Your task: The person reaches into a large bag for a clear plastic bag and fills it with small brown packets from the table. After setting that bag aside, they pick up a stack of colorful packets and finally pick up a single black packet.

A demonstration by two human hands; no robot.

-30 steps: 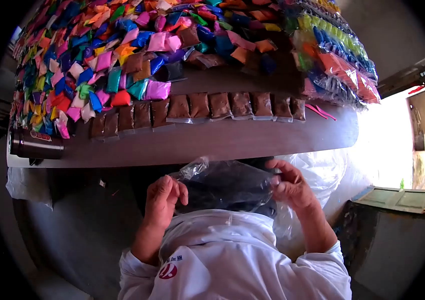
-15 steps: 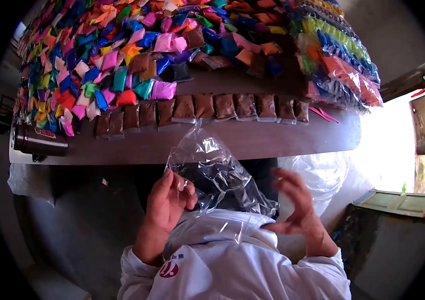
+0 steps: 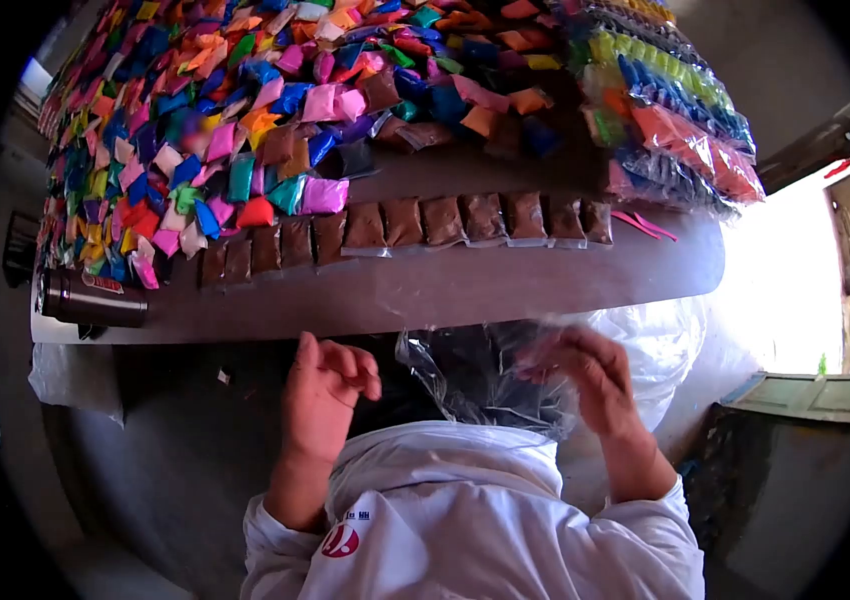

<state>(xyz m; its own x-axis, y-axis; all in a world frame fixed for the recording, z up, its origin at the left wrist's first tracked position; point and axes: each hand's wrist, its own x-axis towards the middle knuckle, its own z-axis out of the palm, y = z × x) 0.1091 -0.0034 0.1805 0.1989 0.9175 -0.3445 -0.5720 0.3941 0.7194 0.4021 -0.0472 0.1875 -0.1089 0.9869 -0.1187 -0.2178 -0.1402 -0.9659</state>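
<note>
Here, just off the near edge of a dark brown table [image 3: 425, 290], a clear, crumpled plastic bag [image 3: 445, 365], thin and shiny, between two bare hands and above the lap of a white shirt [image 3: 485, 500]. Off the table's near edge, to the left of the bag, the left hand [image 3: 325, 400], thumb upright, fingers loosely curled and parted from the thumb, with nothing visible in the grasp. Off the same edge, to the right, the right hand [image 3: 600, 385], fingers bent toward the bag, partly open, blurred at the tips; impossible to tell whether pinching the plastic or only beside it. Along the near part of the table, a row of flat brown packets [image 3: 442, 220] in clear wrapping, side by side. Behind that row, over the table's left and middle, a wide spread of small packets [image 3: 320, 103] in pink, blue, orange, green and red. At the table's far right, layered clear packs [image 3: 685, 140] with coloured contents, and nearer, two pink strips [image 3: 643, 225]. At the table's near left corner, a dark metal flask [image 3: 95, 300] on its side. Below the table's right side, a large, pale translucent bag [image 3: 660, 340].
</note>
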